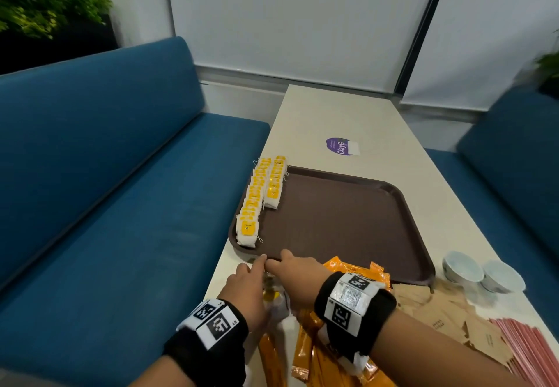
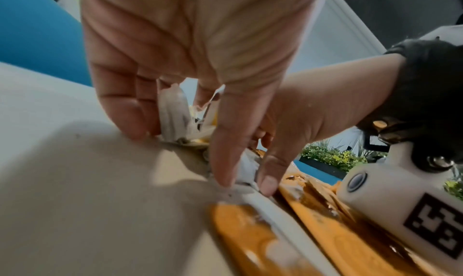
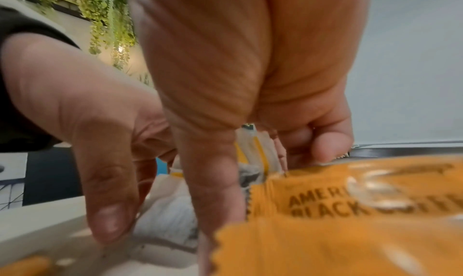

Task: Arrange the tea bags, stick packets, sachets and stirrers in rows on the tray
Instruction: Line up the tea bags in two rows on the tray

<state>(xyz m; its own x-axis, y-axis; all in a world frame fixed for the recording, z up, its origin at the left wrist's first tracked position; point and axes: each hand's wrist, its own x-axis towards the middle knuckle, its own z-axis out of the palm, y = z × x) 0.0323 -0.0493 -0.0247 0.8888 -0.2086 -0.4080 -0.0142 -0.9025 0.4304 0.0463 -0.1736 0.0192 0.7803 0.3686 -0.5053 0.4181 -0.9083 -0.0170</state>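
While two rows of tea bags (image 1: pixel 259 202) line the left edge of the brown tray (image 1: pixel 348 220), more loose tea bags (image 2: pixel 175 113) lie on the table (image 1: pixel 348 114) just near of it. Left hand (image 1: pixel 246 291) and right hand (image 1: pixel 295 280) meet there, fingers curled down around this bunch. Orange stick packets (image 1: pixel 354 268), brown sachets (image 1: pixel 438 311) and pink stirrers (image 1: pixel 526 347) lie further right, off the tray.

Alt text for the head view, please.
Both hands, left hand and right hand, gather tea bags on the table just before a brown tray. Two tea bag rows line the tray's left side; orange stick packets, brown sachets and stirrers wait nearby.
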